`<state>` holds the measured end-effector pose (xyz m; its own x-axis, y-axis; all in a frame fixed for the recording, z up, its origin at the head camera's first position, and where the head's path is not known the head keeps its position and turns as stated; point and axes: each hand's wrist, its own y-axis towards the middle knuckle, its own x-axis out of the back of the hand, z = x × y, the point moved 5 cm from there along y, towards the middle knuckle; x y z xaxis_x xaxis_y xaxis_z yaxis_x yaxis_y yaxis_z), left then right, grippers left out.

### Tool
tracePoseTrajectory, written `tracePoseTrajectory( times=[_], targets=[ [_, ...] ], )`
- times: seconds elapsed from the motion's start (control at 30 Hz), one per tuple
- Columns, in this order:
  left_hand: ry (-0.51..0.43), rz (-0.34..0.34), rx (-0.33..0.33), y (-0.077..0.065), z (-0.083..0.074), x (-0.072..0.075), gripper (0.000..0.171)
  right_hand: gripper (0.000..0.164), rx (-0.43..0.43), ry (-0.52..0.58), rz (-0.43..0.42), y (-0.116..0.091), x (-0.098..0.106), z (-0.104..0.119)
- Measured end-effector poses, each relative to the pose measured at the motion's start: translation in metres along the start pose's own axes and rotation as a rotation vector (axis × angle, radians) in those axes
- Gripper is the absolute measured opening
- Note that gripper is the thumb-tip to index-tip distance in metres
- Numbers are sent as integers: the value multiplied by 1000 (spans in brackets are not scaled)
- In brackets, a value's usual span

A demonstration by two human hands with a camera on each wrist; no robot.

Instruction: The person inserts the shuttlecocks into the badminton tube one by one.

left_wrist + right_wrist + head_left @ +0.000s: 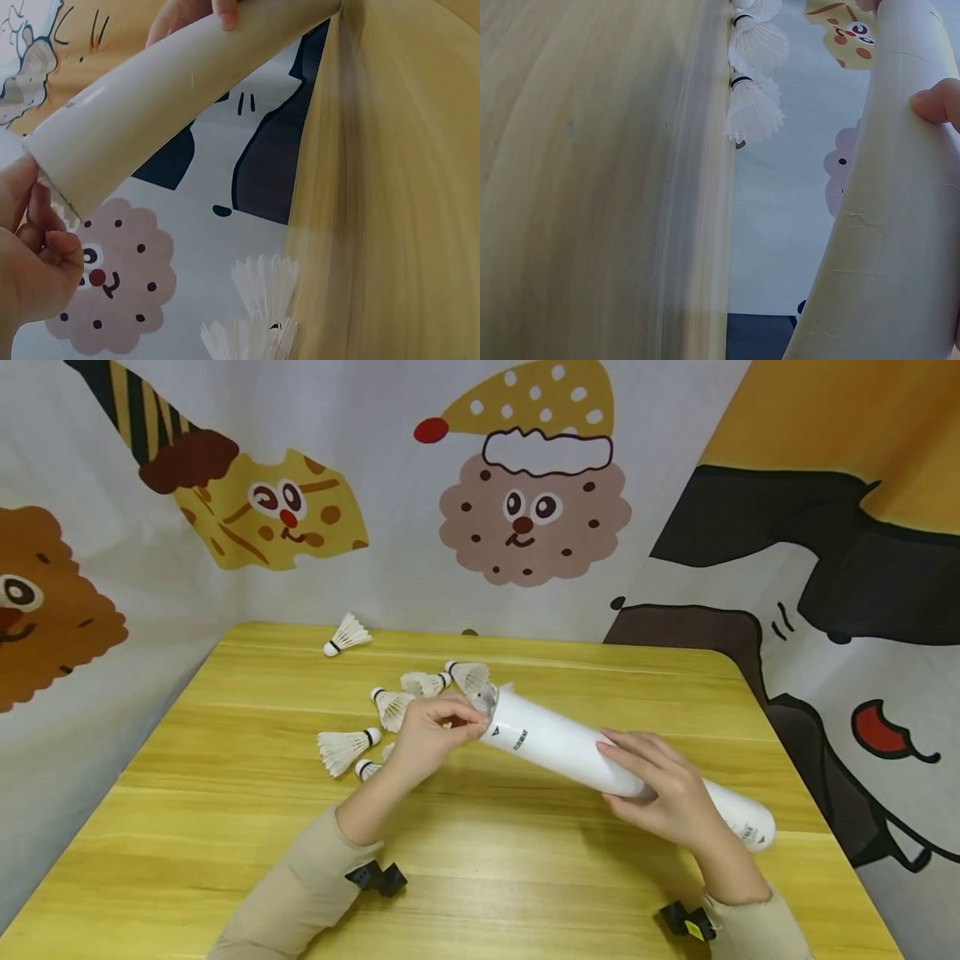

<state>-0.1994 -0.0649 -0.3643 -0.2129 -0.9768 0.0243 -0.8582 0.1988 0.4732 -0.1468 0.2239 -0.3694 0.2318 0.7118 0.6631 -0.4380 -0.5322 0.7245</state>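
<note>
White tube (558, 745), we observe, is gripped by the right hand (666, 787), its rim (495, 706) pinched by the left hand (433, 733), shuttlecocks (345, 752) beside the latter.

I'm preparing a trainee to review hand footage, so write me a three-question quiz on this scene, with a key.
1. True or false: the right hand holds the white tube around its body.

2. Multiple choice: where are the fingers of the left hand?
A) at the tube's rim nearest the shuttlecocks
B) spread flat against the curtain
C) wrapped around the tube's middle

3. Fill in: the shuttlecock nearest the far edge of the table has a ___ band.

Key: 1 true; 2 A; 3 black.
</note>
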Motion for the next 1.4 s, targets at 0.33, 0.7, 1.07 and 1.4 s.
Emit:
tracePoseTrajectory(
  times=[0.33,0.7,1.07,1.4],
  targets=[
    [-34,109,134,4,11,-5,12,47,12,38,18,-1,-5,2],
    [19,311,158,6,14,0,11,49,-6,40,55,-1,-8,2],
    [14,369,115,10,7,22,16,49,-31,38,48,0,-4,0],
    [245,227,77,33,5,94,26,49,-27,25,47,-1,-2,-1]
  ],
)
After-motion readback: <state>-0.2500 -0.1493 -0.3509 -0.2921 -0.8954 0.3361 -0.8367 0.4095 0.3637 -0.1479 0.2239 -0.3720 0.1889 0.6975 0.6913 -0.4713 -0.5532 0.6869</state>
